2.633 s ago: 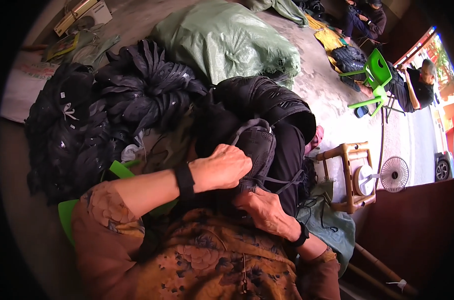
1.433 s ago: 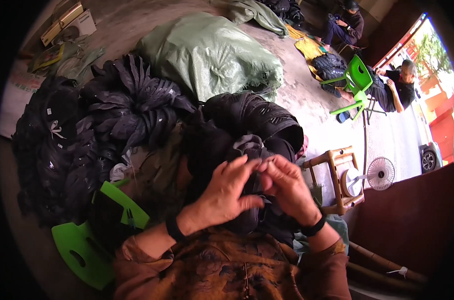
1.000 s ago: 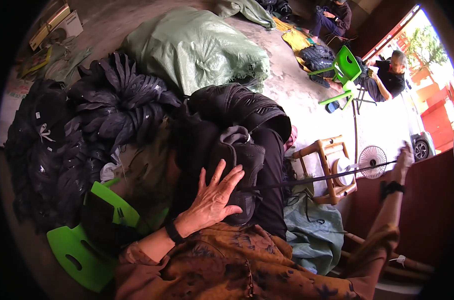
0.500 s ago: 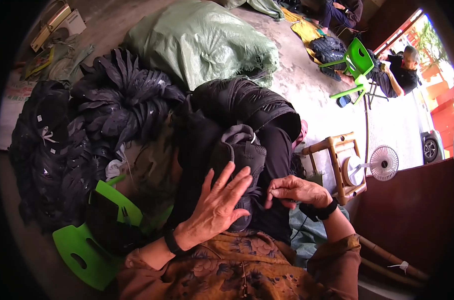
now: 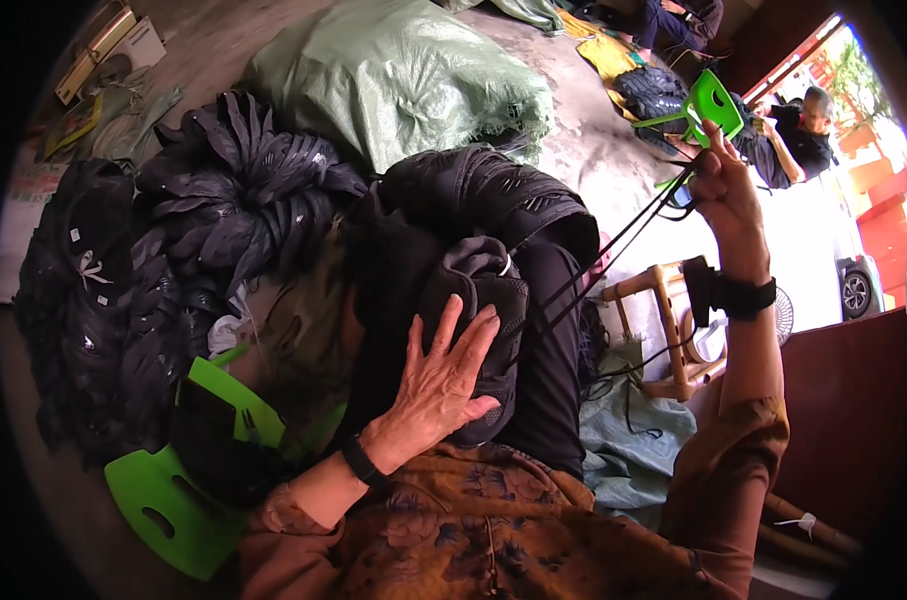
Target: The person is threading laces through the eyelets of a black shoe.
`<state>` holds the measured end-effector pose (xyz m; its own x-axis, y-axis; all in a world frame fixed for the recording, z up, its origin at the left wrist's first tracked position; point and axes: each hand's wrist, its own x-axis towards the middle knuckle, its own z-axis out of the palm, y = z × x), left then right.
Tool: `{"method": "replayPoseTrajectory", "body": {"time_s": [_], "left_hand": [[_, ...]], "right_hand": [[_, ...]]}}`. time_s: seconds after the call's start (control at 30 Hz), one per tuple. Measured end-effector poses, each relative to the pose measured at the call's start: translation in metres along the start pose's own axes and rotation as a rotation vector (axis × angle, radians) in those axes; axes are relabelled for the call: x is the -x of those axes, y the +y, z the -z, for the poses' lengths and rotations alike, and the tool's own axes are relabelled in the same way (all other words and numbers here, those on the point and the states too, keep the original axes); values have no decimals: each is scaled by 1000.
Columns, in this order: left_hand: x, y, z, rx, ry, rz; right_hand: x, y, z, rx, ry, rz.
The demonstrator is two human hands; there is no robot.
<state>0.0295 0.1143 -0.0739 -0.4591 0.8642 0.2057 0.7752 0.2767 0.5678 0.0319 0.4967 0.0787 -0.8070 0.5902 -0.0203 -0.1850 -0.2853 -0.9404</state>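
A black shoe upper lies on my lap, over my dark trousers. My left hand rests flat on it with the fingers spread, pressing it against my thigh. Raised high at the right, my right hand is closed on a black cord. Several strands of this cord stretch down taut from my fingers to the shoe upper's right side, and a loose length hangs lower down. Whether a small tool is also in my right fingers is hidden.
More black uppers lie nested across my knees, and large heaps sit at the left. A green chair stands beside me. A pale green sack lies ahead. At right are a bamboo stool and two seated people.
My right hand has swung up and outward from beside the shoe upper, drawing the black cord out taut. My left hand stays on the upper, having shifted slightly.
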Motion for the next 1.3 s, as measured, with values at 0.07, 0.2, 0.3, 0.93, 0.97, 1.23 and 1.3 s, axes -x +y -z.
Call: {"method": "replayPoseTrajectory", "body": {"time_s": [0.07, 0.2, 0.3, 0.93, 0.97, 1.23, 1.3], "left_hand": [[-1, 1, 1, 34, 15, -7], [5, -6, 4, 87, 27, -18], [7, -5, 13, 192, 34, -8], [4, 15, 30, -284, 77, -296], [2, 17, 29, -302, 54, -305], [-1, 12, 29, -358, -56, -335], [12, 13, 23, -267, -83, -398]], "right_hand": [[0, 12, -2, -56, 7, 87], [31, 28, 0, 106, -72, 1], [54, 14, 10, 274, -110, -58], [168, 143, -19, 1069, -390, 366], [167, 151, -19, 1124, -424, 379], [169, 157, -30, 762, -392, 99], [168, 138, -36, 515, -320, -295]]}}
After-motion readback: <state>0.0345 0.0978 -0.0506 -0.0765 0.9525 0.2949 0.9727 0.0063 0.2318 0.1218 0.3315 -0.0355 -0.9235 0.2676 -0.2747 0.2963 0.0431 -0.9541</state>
